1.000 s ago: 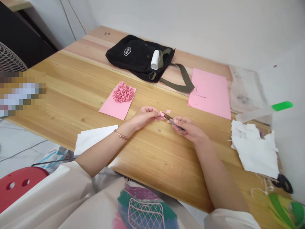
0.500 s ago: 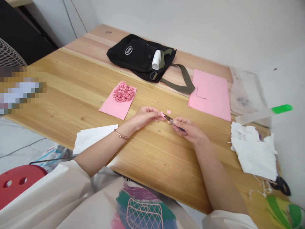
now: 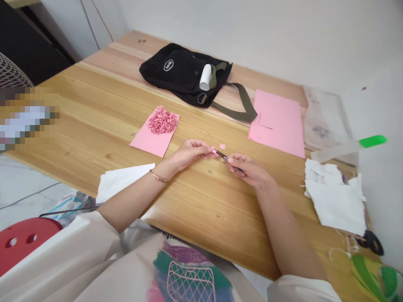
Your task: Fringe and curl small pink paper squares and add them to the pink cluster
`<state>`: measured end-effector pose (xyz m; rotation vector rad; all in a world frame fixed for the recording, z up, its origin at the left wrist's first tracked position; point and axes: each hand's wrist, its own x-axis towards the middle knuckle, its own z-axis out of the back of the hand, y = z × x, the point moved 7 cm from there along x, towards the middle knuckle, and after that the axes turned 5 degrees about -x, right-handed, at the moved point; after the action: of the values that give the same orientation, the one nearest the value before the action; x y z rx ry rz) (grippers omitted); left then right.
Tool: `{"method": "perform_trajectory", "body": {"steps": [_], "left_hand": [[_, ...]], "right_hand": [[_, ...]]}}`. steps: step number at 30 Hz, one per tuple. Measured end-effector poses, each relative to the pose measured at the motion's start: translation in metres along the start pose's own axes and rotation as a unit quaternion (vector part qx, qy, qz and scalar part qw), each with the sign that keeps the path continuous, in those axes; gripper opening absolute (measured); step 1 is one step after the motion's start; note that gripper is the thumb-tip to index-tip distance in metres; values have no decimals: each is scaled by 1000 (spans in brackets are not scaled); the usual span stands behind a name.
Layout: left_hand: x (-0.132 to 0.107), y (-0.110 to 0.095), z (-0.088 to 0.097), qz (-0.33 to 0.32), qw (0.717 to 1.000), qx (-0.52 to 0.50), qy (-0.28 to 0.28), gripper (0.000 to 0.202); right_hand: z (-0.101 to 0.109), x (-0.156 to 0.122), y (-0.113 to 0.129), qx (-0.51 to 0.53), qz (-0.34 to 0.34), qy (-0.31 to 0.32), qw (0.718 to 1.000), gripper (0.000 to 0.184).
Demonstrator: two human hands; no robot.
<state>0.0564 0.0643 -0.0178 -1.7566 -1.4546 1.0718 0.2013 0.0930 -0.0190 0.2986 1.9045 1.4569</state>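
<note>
Between the fingertips of my left hand [image 3: 192,152] is pinched a small piece of pink paper [image 3: 214,152]. My right hand [image 3: 247,168] grips a pair of scissors [image 3: 224,157], whose blades point left and meet the pink piece. The handles are mostly hidden by my fingers. Just beyond the blades, a tiny pink paper square [image 3: 222,146] lies on the wooden table [image 3: 201,209]. Left of my hands, a heap of small pink curled bits [image 3: 162,120] rests on a pink paper sheet [image 3: 151,144].
A black bag [image 3: 182,71] with a white roll [image 3: 205,77] on it lies at the back. Pink sheets [image 3: 280,126] are at the right. Torn white paper [image 3: 338,201], other black-handled scissors [image 3: 374,242] and a green-ended strip [image 3: 373,141] lie far right. White paper [image 3: 121,180] sits by my left forearm.
The scissor blades look slightly closer together on the pink piece. Both hands stay in almost the same place, and the view has shifted very slightly.
</note>
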Motion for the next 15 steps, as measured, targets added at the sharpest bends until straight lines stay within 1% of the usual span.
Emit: {"method": "perform_trajectory", "body": {"steps": [15], "left_hand": [[-1,-2,-2,-2,1000,7,12,15]], "right_hand": [[2,0,-3,9,-17,-12,1000,28]]}}
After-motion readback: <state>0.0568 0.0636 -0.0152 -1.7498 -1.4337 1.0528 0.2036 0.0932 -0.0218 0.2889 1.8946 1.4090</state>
